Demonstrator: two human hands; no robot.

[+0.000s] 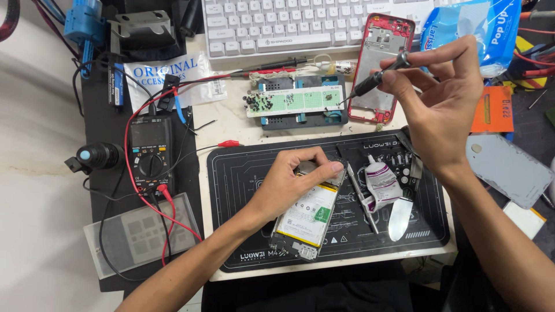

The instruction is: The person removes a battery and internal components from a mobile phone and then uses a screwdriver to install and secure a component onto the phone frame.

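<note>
opened phone (304, 219): lying on the black work mat (243, 173) at roughly 6 o'clock, closest to the person. Back cover is already off, so the battery with its white label and the small board at the bottom end are out in the open.
left hand (292, 176): resting on the phone's top end, fingers (329, 167) curled and pressed down on the upper corner, pinning it flat.
mat clutter: just at 3 o'clock of the phone there's a pair of tweezers (362, 196), a white glue tube (378, 180) and a thin metal pry blade (400, 218). All put down, nobody's touching them.
right hand (442, 101): up at 1 o'clock, off the mat, fingers pinching a slim black screwdriver (376, 77) like a pen.
screwdriver tip: over the right end of the green screw tray (295, 103) at 12 o'clock. Can't tell if there's a screw on it.
screws: a cluster already sits at the tray's left end, so looks like a good part of the unscrewing is done.
red phone frame (383, 66): lies apart past the tray, beside the white keyboard (289, 23).
what's left: battery and boards are in place, so the teardown looks partway at best.
multimeter (150, 153): at 9 o'clock, leads plugged in, lying idle.
</note>
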